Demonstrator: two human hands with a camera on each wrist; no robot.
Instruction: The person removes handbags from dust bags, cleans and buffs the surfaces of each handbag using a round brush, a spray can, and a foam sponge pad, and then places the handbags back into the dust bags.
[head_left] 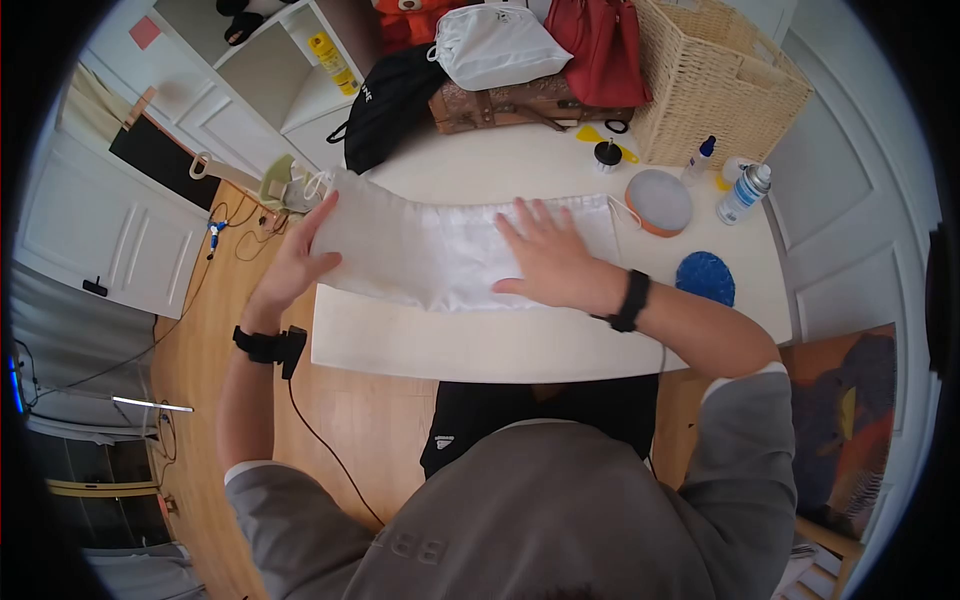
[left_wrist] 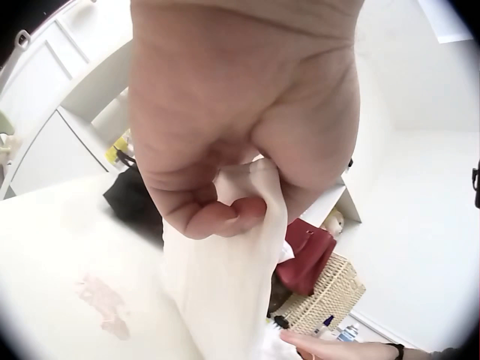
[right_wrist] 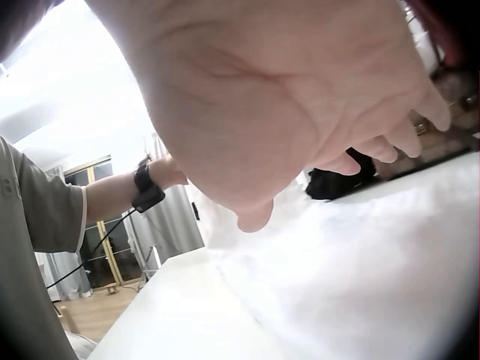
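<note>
A white drawstring cloth bag [head_left: 440, 250] lies lengthwise across the white table [head_left: 400, 345], its left end lifted. The left hand [head_left: 293, 262] grips that end; in the left wrist view the fingers of the left hand [left_wrist: 240, 150] curl round a fold of the white cloth [left_wrist: 217, 277]. The right hand [head_left: 550, 262] rests palm down on the bag's right part, fingers spread. In the right wrist view the right hand [right_wrist: 277, 105] extends straight fingers over the white fabric [right_wrist: 360, 255]. Cords show at both ends of the bag.
At the table's back are a black bag [head_left: 385, 105], a white pouch [head_left: 495, 47], a red bag [head_left: 607, 50], a brown case [head_left: 480, 108] and a wicker basket [head_left: 705, 90]. To the right are a round grey-orange object [head_left: 658, 203], a blue disc [head_left: 706, 279] and a spray can [head_left: 742, 195].
</note>
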